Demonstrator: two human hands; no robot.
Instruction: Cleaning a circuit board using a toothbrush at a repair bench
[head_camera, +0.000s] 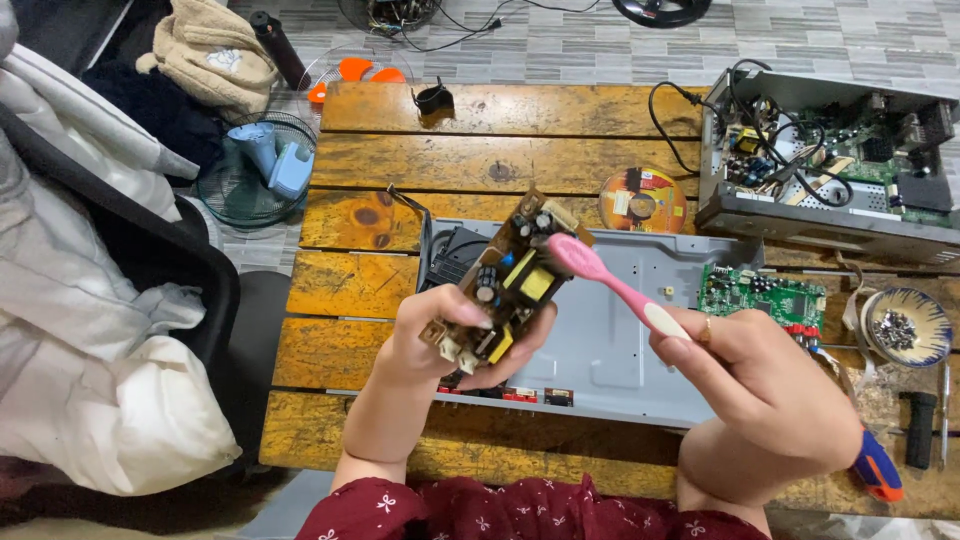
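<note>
1. Power-supply circuit board, brown with yellow transformers and dark capacitors, is held tilted in the air above the grey metal chassis tray.
2. Left hand grasps the board at its lower end, thumb on the component side and fingers wrapped beneath.
3. Right hand is clenched around the white handle end of a pink toothbrush.
4. Toothbrush head rests against the upper right part of the board, touching its component side.
5. Chassis tray lies flat on the wooden slat table, directly under both hands.
6. Green circuit board sits at the right end of the tray, near the right hand.
7. Optical disc lies on the table just beyond the tray.
8. Opened device casing, with wiring and boards exposed, stands at the far right of the table.
9. Small patterned bowl holding screws sits right of the green board.
10. Screwdriver with an orange and blue handle lies beside the right wrist.
</note>
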